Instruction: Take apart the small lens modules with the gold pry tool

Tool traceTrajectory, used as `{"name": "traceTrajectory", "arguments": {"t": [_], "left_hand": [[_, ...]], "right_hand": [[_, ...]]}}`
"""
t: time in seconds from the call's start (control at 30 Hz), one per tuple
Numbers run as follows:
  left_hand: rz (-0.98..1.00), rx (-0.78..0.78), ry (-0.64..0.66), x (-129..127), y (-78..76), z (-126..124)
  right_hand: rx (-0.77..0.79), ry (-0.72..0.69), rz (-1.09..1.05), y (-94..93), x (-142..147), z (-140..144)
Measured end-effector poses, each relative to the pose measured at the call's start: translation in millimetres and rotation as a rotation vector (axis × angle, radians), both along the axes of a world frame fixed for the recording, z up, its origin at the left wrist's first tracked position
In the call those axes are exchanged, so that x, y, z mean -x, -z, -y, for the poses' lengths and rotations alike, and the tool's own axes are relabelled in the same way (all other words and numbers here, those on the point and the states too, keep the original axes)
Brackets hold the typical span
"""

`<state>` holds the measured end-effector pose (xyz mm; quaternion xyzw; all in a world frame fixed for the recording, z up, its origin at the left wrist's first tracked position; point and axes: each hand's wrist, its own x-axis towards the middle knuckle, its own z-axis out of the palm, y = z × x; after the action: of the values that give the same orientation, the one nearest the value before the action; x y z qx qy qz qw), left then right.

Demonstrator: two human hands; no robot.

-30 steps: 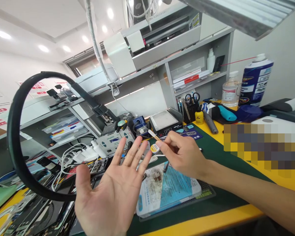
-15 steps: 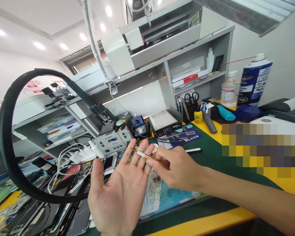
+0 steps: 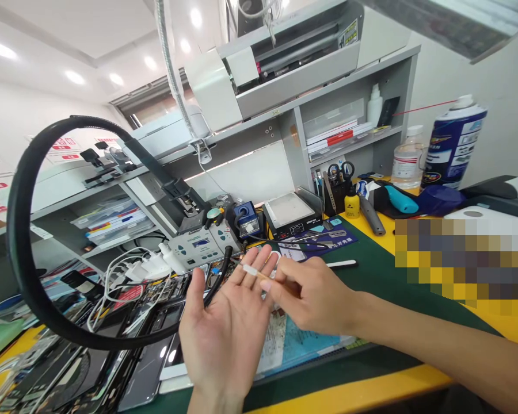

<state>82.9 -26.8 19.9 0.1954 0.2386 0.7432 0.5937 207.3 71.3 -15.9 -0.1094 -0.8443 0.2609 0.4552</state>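
Tweezers [image 3: 254, 272] are the thing in hand, though the biggest thing about them is the grey shelf unit [image 3: 354, 86] with a machine on top, set behind a green mat [image 3: 384, 287] on a yellow bench [image 3: 371, 391]. A black ring lamp [image 3: 21, 241] arches over the phones at left, likely to light close work. Left hand [image 3: 227, 328] is held palm up with fingers spread flat and gripping nothing, seemingly as a steady rest. Right hand [image 3: 311, 299] has its fingers pinched shut on the tweezers, whose white-sleeved tip lies across the left fingertips above the blue sheet [image 3: 311, 345]
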Motion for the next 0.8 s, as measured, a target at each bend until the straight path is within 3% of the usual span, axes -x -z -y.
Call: {"name": "traceTrajectory", "arguments": {"t": [0.13,0.5,0.8], "left_hand": [[0.017,-0.009,0.078,-3.0,2.7,-1.8],[0.05,0.004,0.088,-4.4,3.6,4.8],[0.038,0.012,0.064,-8.8,1.9,4.6]], "right_hand": [[0.017,-0.039,0.065,-0.3,1.4,8.9],[-0.06,0.178,0.079,6.6,4.0,1.9],[0.063,0.216,0.029,4.6,4.2,0.2]]}}
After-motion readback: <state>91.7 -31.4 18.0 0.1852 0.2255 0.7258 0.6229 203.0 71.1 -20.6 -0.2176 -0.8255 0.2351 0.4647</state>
